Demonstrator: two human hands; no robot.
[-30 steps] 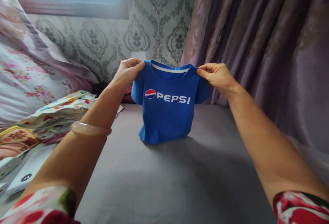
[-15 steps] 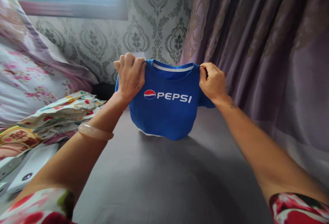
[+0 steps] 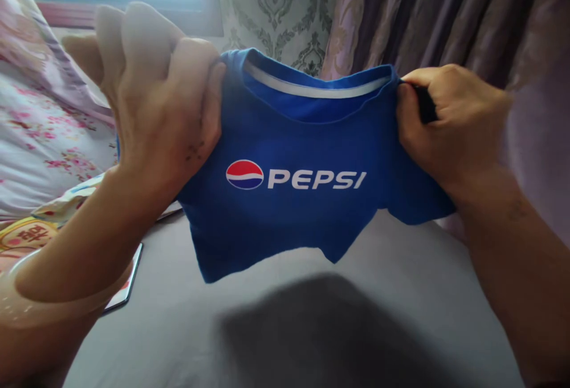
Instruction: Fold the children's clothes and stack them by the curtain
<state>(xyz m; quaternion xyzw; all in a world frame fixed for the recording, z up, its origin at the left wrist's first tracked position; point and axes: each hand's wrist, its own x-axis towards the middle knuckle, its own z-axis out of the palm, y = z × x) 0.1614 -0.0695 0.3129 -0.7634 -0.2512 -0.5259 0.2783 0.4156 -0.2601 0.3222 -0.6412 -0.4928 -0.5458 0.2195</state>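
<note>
A blue T-shirt with a PEPSI print hangs spread between my two hands, its front facing me. My left hand pinches the shoulder on the left of the neckline, thumb and index finger closed on the cloth. At the opposite shoulder, my right hand grips the fabric between thumb and bent fingers. The lower hem hangs in the air above the grey sheet, which carries the shirt's dark shadow. Behind my left hand and forearm, most of the left sleeve is hidden.
To the left lies a yellow printed item, partly behind my forearm. A flat dark-edged device shows beside that arm. Floral fabric hangs at the left, a purple curtain at the right. A patterned wall stands behind.
Both hands have lifted the T-shirt up and closer to me, and they are farther apart. Its hem has risen off the sheet.
</note>
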